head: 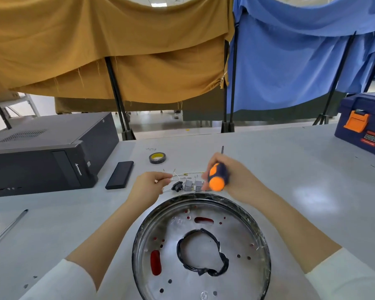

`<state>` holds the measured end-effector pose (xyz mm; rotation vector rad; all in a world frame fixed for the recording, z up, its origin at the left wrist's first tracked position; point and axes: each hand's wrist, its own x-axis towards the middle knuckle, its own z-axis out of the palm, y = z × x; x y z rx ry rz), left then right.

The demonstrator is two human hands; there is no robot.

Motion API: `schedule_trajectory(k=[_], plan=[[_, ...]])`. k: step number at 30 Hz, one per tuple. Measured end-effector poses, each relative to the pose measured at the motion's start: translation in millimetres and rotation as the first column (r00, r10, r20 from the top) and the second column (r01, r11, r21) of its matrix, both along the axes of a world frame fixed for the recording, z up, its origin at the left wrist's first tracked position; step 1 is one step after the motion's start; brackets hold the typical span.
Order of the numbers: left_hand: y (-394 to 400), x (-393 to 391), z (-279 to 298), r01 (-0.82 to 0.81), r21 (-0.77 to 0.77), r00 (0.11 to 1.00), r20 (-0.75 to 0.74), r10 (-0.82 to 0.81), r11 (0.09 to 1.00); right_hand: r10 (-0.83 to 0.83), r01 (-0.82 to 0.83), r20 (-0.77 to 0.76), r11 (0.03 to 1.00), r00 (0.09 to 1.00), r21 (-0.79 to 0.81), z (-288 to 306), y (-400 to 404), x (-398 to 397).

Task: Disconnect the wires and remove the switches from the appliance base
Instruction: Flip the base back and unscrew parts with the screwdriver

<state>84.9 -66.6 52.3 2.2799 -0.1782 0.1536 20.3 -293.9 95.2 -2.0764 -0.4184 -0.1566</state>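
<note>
The round metal appliance base (pixel 243 234) lies near me on the table, with a taped central hole and no switches in it. Just beyond its far rim lie two grey switches (pixel 193 185) and a black socket part (pixel 177 186). Thin white wires (pixel 186 173) with metal terminals spread behind them. My left hand (pixel 147 185) pinches the wires at their left end. My right hand (pixel 232 178) grips an orange and dark blue screwdriver (pixel 218 177), whose shaft points away from me.
A black Lenovo computer case (pixel 41 156) lies at the left, a flat black box (pixel 120 174) beside it. A roll of tape (pixel 157 158) sits behind the wires. A blue toolbox (pixel 364 124) stands at the far right. A thin rod (pixel 7 228) lies at the left edge.
</note>
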Motion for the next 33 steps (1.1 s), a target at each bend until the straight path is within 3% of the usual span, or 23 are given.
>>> schedule_trajectory(k=[2,6,22,33], plan=[[-11.2,10.4,-2.0,0.044,0.091,0.999,-0.01,-0.043,0.995,-0.013,0.011,-0.003,0.956,1.0,-0.292,-20.8,2.2,7.9],[-30.5,33.8,-1.4,0.096,0.255,0.995,-0.018,-0.094,0.962,-0.01,-0.006,-0.028,0.866,1.0,-0.5,-45.2,1.0,18.0],[-75.7,119.5,-20.1,0.251,0.522,0.967,-0.173,-0.186,0.816,0.076,-0.098,-0.065,0.872,0.995,-0.48,-61.3,-4.0,25.0],[-81.4,133.0,-29.1,0.285,0.454,0.954,-0.221,-0.203,0.844,0.065,-0.087,-0.062,0.871,0.996,-0.484,-64.4,-5.6,27.0]])
